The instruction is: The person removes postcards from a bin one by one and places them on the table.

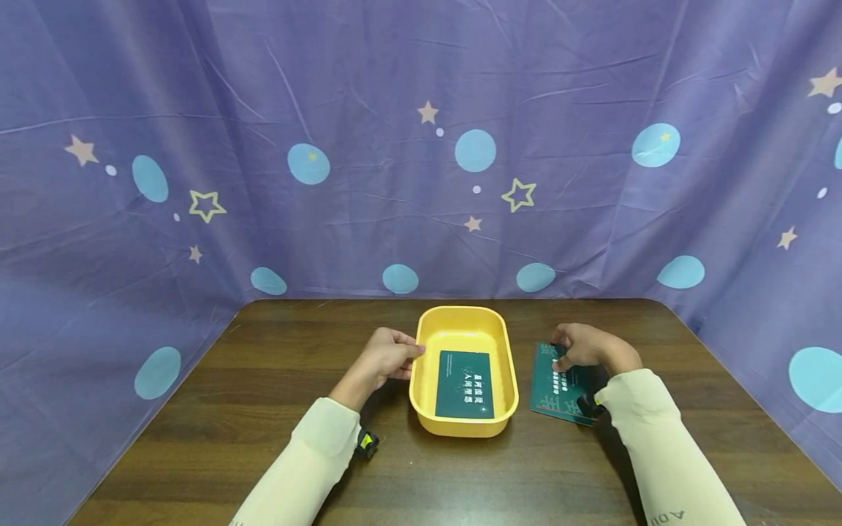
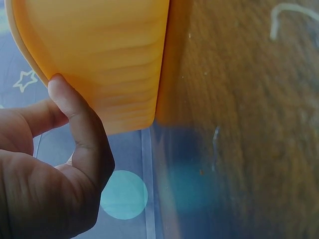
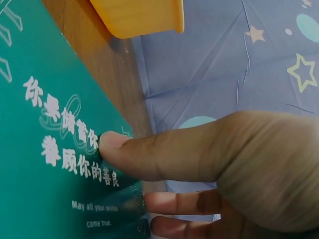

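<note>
My left hand [image 1: 387, 356] pinches the left rim of a yellow plastic tray [image 1: 463, 313], thumb at the rim in the left wrist view. Inside the tray lies a dark green card [image 1: 452, 387] with white lettering. To the right of the tray, my right hand [image 1: 588, 345] holds another green card [image 1: 547, 387], printed with white characters and line drawings. In the right wrist view its thumb [image 3: 117, 149] presses on the card's printed face, while other fingers are at the far edge. The right sleeve and wrist hide part of this card.
Both tray and cards are on a brown wood-grain table [image 1: 296, 351]. Behind it hangs a purple curtain [image 1: 355, 234] with stars and blue ovals, meeting the table's far edge. A small black device [image 1: 367, 443] sits under the left wrist.
</note>
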The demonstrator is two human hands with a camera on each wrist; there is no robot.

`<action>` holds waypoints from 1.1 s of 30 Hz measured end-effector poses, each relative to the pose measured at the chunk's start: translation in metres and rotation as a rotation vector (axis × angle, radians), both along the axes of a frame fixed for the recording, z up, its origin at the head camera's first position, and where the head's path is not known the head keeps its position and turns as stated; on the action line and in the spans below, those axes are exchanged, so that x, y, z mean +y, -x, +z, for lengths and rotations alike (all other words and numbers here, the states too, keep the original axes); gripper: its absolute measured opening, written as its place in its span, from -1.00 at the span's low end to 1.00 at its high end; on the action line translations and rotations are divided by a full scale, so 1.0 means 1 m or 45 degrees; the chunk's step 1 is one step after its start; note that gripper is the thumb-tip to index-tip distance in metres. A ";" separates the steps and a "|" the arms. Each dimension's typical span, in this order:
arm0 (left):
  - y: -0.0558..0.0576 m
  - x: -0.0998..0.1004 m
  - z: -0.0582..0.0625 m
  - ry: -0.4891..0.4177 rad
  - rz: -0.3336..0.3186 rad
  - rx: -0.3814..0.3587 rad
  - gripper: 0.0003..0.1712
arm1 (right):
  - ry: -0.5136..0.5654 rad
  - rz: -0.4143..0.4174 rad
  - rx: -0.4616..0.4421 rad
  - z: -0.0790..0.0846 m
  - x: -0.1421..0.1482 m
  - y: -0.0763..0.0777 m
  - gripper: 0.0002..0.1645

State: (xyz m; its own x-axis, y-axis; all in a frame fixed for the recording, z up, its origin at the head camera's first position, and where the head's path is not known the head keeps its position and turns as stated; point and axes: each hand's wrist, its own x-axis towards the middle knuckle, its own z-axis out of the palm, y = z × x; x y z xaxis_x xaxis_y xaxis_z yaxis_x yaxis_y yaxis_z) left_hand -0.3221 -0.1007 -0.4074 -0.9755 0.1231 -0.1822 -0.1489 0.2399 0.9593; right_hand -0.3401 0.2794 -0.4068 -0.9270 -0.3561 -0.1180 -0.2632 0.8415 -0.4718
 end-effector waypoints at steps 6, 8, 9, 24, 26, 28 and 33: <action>0.000 0.001 0.000 0.008 0.003 -0.001 -0.79 | -0.094 -0.002 0.166 0.007 -0.005 0.002 -0.41; 0.000 0.001 0.000 0.012 0.004 -0.005 -0.79 | -0.111 -0.004 0.226 0.009 -0.009 0.001 -0.41; 0.000 0.001 0.000 0.012 0.005 -0.007 -0.79 | -0.107 -0.002 0.259 0.011 -0.011 0.000 -0.41; -0.001 0.000 0.002 0.013 0.001 -0.003 -0.81 | -0.004 0.057 0.536 0.028 -0.070 -0.011 -0.26; -0.001 0.000 0.002 0.010 0.001 -0.007 -0.81 | -0.002 0.067 0.543 0.029 -0.079 -0.014 -0.24; -0.001 0.000 0.003 0.011 0.000 -0.006 -0.81 | -0.015 0.090 0.566 0.029 -0.089 -0.017 -0.22; 0.000 0.000 0.002 0.007 -0.002 -0.007 -0.82 | -0.069 0.152 0.616 0.023 -0.111 -0.023 -0.19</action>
State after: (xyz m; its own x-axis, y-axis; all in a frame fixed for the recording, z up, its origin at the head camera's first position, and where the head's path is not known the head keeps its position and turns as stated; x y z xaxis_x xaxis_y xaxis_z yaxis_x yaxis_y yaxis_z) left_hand -0.3221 -0.1012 -0.4054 -0.9743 0.1234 -0.1886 -0.1542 0.2451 0.9571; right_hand -0.3172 0.1683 -0.3834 -0.8332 -0.4683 0.2941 -0.5371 0.8120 -0.2285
